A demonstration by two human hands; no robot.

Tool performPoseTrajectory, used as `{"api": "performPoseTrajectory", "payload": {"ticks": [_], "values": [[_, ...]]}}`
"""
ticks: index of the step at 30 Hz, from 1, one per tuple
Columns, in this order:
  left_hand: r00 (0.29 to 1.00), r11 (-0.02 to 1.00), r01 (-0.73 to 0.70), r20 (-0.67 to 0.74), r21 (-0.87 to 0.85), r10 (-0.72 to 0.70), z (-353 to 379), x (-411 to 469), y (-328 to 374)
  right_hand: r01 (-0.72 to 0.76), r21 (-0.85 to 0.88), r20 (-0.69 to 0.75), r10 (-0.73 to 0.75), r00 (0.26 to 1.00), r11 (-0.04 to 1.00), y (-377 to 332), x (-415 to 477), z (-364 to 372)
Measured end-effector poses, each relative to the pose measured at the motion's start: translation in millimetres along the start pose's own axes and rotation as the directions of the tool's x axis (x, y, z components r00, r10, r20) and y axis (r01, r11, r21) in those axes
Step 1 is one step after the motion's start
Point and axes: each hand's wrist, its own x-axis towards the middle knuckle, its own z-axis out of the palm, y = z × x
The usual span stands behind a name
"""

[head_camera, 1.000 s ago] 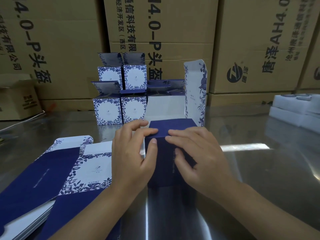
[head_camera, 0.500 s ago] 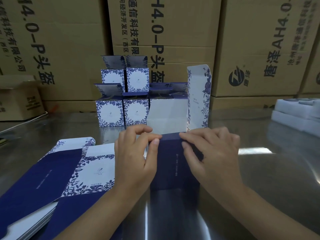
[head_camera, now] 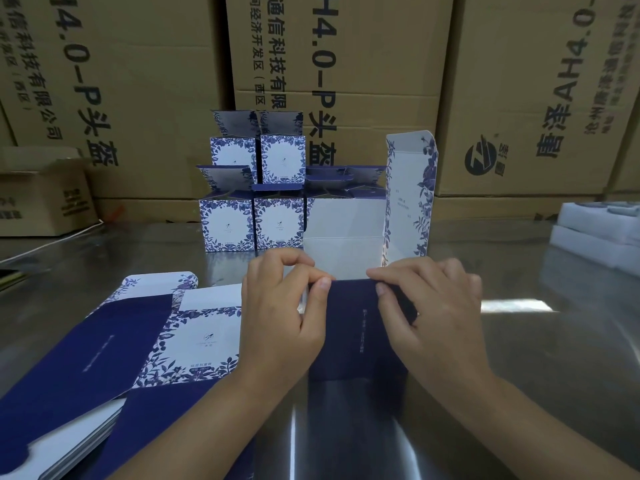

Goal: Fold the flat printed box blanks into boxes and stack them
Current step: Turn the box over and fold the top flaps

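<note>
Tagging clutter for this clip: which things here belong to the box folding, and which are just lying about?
In the job: half-folded box, pinched by left hand and right hand; pile of flat blanks; stack of folded boxes.
Lying about: brown shipping cartons; small open carton; white trays.

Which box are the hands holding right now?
The dark blue box at the front: both the left hand and right hand pinch its top edge. The finished boxes stand stacked behind it, untouched, showing white flowered fronts.
</note>
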Motion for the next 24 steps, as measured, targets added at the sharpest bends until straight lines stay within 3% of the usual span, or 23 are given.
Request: {"api": "performPoseTrajectory", "payload": {"ticks": [5,11,24], "values": [[0.999,0.999,-0.039,0.011,-0.012,0.039,-1.2,-0.3,2.6,0.003,0.027,-0.025,-0.002,1.000,1.000,-0.7,-0.2,-0.3],[0.982,0.981,-0.179,0.044,-0.068,0.182,-0.6,-4.6,7.7,0.124,0.080,-0.098,-0.116,0.988,0.989,-4.7,0.4,-3.2],[0.979,0.979,-0.196,0.042,-0.059,0.198,0.5,-4.4,9.9,0.121,0.083,-0.021,-0.120,0.993,0.989,-5.3,0.9,-3.9]]}}
